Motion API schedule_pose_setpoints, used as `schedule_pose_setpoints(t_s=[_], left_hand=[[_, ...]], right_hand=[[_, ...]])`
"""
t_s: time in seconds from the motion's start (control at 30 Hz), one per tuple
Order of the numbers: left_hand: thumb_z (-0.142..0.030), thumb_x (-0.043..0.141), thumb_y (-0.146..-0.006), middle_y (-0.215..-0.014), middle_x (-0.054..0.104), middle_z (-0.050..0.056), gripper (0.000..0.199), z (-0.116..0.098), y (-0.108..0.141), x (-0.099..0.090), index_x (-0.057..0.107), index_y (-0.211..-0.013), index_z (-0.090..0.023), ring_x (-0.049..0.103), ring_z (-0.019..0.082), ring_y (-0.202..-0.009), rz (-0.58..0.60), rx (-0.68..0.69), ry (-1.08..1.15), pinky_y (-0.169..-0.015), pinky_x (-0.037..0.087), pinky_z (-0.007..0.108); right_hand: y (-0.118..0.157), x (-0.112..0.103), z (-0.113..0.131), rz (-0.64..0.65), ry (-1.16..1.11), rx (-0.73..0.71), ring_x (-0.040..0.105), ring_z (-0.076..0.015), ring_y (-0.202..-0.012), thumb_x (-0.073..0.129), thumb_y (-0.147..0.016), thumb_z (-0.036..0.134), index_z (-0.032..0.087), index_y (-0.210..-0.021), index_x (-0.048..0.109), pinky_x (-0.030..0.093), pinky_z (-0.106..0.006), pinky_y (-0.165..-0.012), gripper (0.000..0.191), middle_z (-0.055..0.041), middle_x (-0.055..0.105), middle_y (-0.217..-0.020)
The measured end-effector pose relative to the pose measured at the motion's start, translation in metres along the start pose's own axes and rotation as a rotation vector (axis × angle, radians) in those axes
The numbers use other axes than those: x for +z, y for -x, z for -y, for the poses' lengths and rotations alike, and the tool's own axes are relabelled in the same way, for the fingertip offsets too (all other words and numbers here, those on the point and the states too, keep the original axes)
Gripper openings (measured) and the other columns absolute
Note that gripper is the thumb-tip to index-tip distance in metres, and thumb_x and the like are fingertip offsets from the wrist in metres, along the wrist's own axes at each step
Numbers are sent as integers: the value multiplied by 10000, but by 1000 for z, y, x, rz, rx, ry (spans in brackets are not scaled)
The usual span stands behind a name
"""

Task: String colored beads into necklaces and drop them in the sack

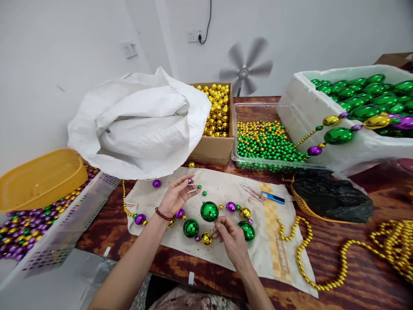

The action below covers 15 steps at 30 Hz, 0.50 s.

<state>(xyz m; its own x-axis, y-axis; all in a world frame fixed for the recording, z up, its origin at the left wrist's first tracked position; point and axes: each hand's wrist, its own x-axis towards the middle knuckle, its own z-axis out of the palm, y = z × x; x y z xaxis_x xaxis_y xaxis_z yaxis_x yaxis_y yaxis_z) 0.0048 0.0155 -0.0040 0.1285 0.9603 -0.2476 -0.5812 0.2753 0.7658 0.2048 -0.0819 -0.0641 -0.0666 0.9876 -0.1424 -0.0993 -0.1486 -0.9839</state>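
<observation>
Over the cream cloth [206, 176], my left hand [179, 193] is raised with its fingertips pinched on a small purple bead [190, 181]. A thin thread runs from there down to a large green ball bead [209, 211]. My right hand [230, 239] is closed in a pinch just below that ball; what lies between its fingertips is mostly hidden. Around both hands curves a strand of purple, gold and green beads, with another large green bead [191, 227] and a gold bead [207, 238]. A loose purple bead [156, 184] rests on the cloth.
Scissors [251, 191] and a blue cutter [272, 197] lie on the cloth. Behind stand a white sack [145, 137], a carton [209, 148] of gold beads, a clear tray [258, 160] and a foam box [309, 112]. Gold bead chain [343, 258] trails right; a crate [58, 241] stands left.
</observation>
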Motion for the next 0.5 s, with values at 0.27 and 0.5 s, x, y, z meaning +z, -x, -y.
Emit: schedule_pose_setpoints(t_s=[0.27, 0.5], left_hand=[[-228, 786, -757, -906, 696, -3, 338, -8, 1, 3, 722, -1089, -220, 683, 138, -783, 1, 64, -168, -899, 567, 427], [-284, 795, -746, -907, 765, 70, 302, -2, 11, 5, 734, -1020, -174, 690, 177, -844, 2, 81, -413, -852, 525, 338]], right_hand=[[-1, 0, -1, 0, 4, 29, 614, -167, -551, 634, -842, 625, 198, -759, 596, 428, -254, -492, 436, -22, 648, -672], [-8, 9, 3, 12, -56, 42, 618, -149, -525, 636, -851, 537, 194, -755, 589, 410, -232, -471, 359, -11, 649, -686]])
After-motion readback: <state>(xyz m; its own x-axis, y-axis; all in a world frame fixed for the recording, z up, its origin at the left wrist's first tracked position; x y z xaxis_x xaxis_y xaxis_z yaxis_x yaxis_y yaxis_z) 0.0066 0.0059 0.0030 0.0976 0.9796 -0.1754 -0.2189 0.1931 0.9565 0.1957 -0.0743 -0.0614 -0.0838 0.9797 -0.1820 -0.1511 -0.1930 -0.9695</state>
